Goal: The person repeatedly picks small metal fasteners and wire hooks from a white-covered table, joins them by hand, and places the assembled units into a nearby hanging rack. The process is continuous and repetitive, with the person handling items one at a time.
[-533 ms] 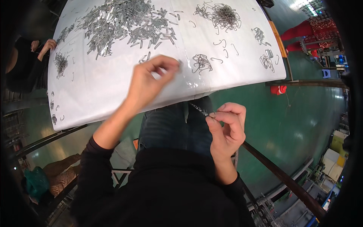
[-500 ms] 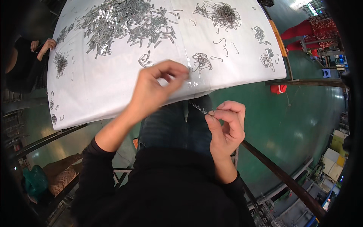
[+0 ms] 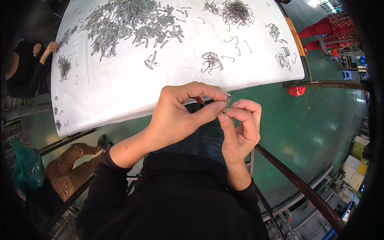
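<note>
Both hands meet over my lap, just off the near edge of the white table. Between the thumb and index finger of my left hand is a small bent wire piece, its loop showing above the fingertips. My right hand pinches a tiny metal end right beside it, with thumb and forefinger closed. The left hand covers most of what the right one holds. Nearest to the hands on the tabletop are a small heap of wire hooks and several narrow metal links.
A large pile of metal links and a tangle of wire hooks lie farther back. Another person's hand rests at the table's left edge. Patterned trouser legs show at lower left, red sleeves or legs at upper right.
My left hand has come down from above the table to my right hand's fingertips. The dark metal chain that hung from the right hand is now hidden. At lower left, another person's legs have appeared.
</note>
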Demonstrator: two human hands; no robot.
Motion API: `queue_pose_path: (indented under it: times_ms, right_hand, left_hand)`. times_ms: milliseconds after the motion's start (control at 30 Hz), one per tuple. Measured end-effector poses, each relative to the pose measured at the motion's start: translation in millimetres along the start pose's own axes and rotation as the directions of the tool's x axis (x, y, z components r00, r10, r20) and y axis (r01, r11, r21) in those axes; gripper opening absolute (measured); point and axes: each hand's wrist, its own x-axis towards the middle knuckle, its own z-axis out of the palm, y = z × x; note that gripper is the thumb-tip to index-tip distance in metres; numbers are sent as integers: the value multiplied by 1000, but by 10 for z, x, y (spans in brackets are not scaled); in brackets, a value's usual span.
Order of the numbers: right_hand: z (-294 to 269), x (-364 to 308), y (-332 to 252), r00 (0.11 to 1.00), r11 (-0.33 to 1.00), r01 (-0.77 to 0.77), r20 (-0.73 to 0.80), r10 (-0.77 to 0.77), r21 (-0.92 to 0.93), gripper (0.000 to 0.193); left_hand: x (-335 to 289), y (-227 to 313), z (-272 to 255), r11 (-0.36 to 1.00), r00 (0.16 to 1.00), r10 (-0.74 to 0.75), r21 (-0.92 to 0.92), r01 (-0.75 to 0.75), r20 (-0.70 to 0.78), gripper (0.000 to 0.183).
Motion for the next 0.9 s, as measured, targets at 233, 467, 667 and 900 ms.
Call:
queue_pose_path:
  times_ms: [233,467,667,900]
  right_hand:
    - [-84,93,69,991,994,84,110,-75,-75,18]
    - [-416,1337,1176,927,804,-219,139,348,-553,22]
    - [-166,1871,1812,802,314,108,269,533,-943,22]
    - [-297,1265,1209,775,876,-318,433,460,-362,14]
  left_hand:
    - [8,-87,26,972,975,220,83,-219,-11,14]
    - [-71,-73,68,968,975,223,112,-224,17,15]
    - [-170,-135,117,945,952,303,135,-296,-33,15]
    - [-247,-388,128,924,916,379,119,-365,-133,19]
